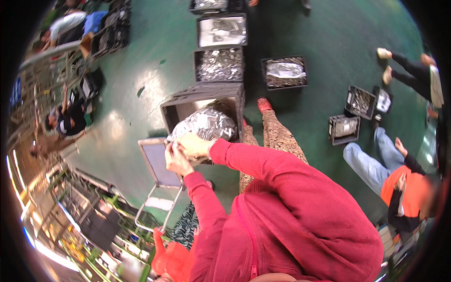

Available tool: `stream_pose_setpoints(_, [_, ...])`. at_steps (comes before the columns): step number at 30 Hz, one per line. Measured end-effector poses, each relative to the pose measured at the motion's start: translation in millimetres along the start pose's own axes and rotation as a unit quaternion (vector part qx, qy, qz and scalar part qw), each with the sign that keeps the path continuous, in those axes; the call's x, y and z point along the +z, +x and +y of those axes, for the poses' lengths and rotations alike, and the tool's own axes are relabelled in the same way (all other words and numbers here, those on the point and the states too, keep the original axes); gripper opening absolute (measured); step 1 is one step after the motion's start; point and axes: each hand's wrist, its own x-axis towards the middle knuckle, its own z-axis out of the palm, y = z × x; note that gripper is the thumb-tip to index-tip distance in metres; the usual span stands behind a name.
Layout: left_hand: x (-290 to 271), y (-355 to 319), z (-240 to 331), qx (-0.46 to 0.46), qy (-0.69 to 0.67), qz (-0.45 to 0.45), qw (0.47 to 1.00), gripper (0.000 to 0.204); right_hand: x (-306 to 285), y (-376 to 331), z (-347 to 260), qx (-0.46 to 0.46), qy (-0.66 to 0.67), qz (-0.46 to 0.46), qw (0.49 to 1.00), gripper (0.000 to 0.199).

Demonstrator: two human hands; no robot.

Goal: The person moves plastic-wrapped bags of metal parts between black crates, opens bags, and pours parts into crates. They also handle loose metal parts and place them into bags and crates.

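The clear bag of metal parts [205, 123] sat only partly in the dark crate [188, 105], left hand [176, 159] and right hand [195, 144] both pinching its edge, seemingly mid-job.

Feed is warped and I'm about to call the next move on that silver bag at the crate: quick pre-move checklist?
1. Both hands on the silver bag: left hand and right hand at its near edge: ok.
2. Grip firmness: cannot tell.
3. Bag sits in the tilted dark crate: ok.
4. Bag sealed or open: cannot tell.
5. Green floor left of crate free of people: ok.
6. Seated person in orange vest apart from crate: ok.
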Motion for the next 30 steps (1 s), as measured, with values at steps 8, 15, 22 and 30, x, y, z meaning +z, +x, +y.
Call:
stream_pose_setpoints(8, [-9.3,60.3,-89.3,-0.096,0.037,-0.017,0.995,0.016,7.2,-44.6,-16.5,-0.080,-0.090,0.043,0.992,0.018])
stream_pose_setpoints(15, [23.9,87.5,-126.2,-0.093,0.100,0.035,0.990,0.023,-35.6,-64.2,-20.4,-0.170,-0.069,0.063,0.981,0.003])
stream_pose_setpoints(22, [28.4,65.2,-115.9,-0.101,0.017,-0.008,0.995,0.033,-49.9,-72.0,-6.7,-0.158,-0.045,0.049,0.985,0.007])
stream_pose_setpoints(30, [0.5,6.8,-86.7,-0.271,-0.092,-0.148,0.947,0.062,-48.5,-72.0,-11.2,-0.168,-0.088,0.078,0.979,0.009])
